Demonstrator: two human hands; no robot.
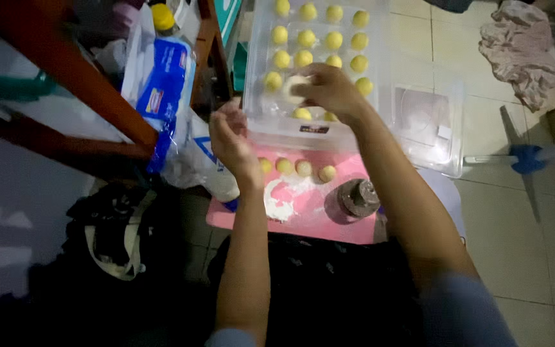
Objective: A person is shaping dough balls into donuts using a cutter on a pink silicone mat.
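Right hand: the right hand [330, 90] reaches over the near wall of the clear plastic container [258, 125], its fingers [309, 82] closed around a pale dough ball [292, 87] held just above the yellow balls inside.

Left hand: the left hand [229, 138] hovers at the container's near-left corner, fingers curled loosely inward; from this angle I cannot tell whether they hold anything.

Container contents: yellow dough balls [333, 40] sit in rows apart from one another, filling the far and middle part; the strip along the near wall holds only two or three balls, partly hidden by the right wrist.

Lid: a clear plastic lid [428, 122] lies on the tiled floor [534, 244], touching the container's right side.

Pink board: a pink board [354, 228] lies just in front of the container. Four yellow balls [303, 168] line its far edge, a patch of white flour [279, 204] is near the left forearm, and a dark round mould [358, 197] stands near the right forearm.

Left edge: flour bags [165, 83] and a red-brown wooden frame [91, 90] crowd the container's left side, close to the left hand.

Right side: open tiles lie beyond the lid, with a crumpled cloth [521, 51] and a blue fan base [527, 159] well apart.
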